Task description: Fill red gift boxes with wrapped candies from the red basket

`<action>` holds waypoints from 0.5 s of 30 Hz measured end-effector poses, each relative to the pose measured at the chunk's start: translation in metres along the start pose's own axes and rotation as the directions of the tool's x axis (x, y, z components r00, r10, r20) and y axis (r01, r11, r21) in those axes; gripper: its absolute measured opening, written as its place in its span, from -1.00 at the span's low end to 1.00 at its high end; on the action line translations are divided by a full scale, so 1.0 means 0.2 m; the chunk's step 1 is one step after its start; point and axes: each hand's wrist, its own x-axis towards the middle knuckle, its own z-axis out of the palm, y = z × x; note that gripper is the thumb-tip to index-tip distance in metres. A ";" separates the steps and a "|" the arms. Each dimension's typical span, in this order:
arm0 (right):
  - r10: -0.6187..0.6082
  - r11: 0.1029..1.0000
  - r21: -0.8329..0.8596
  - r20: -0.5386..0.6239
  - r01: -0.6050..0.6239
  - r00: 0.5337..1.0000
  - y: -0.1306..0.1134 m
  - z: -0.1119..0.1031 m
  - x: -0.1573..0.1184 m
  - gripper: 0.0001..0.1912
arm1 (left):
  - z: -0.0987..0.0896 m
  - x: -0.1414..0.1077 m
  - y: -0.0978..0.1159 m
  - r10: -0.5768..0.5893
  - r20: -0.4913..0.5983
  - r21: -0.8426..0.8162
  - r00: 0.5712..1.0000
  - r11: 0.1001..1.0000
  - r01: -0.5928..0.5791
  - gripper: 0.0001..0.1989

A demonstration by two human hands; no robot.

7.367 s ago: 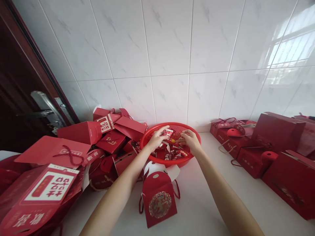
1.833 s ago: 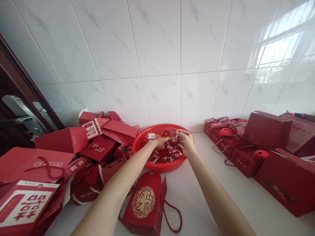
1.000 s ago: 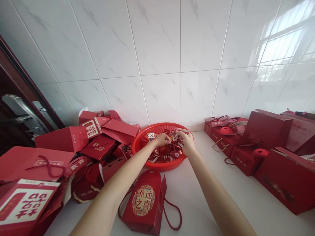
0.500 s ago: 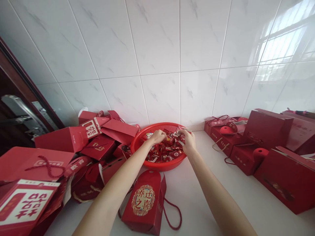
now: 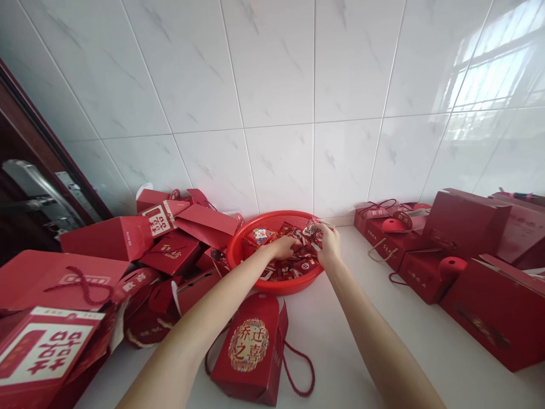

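Observation:
A round red plastic basket point(image 5: 279, 288) stands by the wall, holding many small red wrapped packets point(image 5: 304, 266). My left hand point(image 5: 286, 247) reaches into the middle of it, fingers bent down among the packets; what they grip, if anything, is hidden. At the basket's right side, my right hand point(image 5: 328, 241) is closed around wrapped packets point(image 5: 312, 230), some with white and dark print. Just in front of the basket, between my forearms, a red gift box point(image 5: 251, 352) with gold lettering and a rope handle lies on the white surface.
Red boxes point(image 5: 170, 253) are piled loosely at the left, some open, near a dark door with a metal handle point(image 5: 38, 182). More red boxes point(image 5: 464, 227) stand in rows at the right. A tiled wall point(image 5: 276, 85) rises behind.
My left hand has moved to the right and slightly down within the basket, uncovering a colourful packet at its left. My right hand has stayed nearly in place with its packets.

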 end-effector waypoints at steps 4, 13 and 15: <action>0.007 1.000 0.004 -0.017 -0.007 1.000 0.00 0.00 0.00 -0.79 | 0.01 0.00 0.01 -0.053 0.027 -0.025 0.998 0.998 0.054 -0.70; -0.001 1.000 -0.002 -0.003 0.001 1.000 0.01 0.00 0.02 -0.81 | -0.03 -0.02 -0.02 -0.107 -0.022 -0.199 0.994 0.975 0.101 -0.79; 0.009 1.000 -0.003 0.005 -0.009 1.000 0.02 0.00 0.02 -0.84 | -0.06 -0.03 -0.02 -0.104 -0.069 -0.271 0.992 0.959 0.082 -0.90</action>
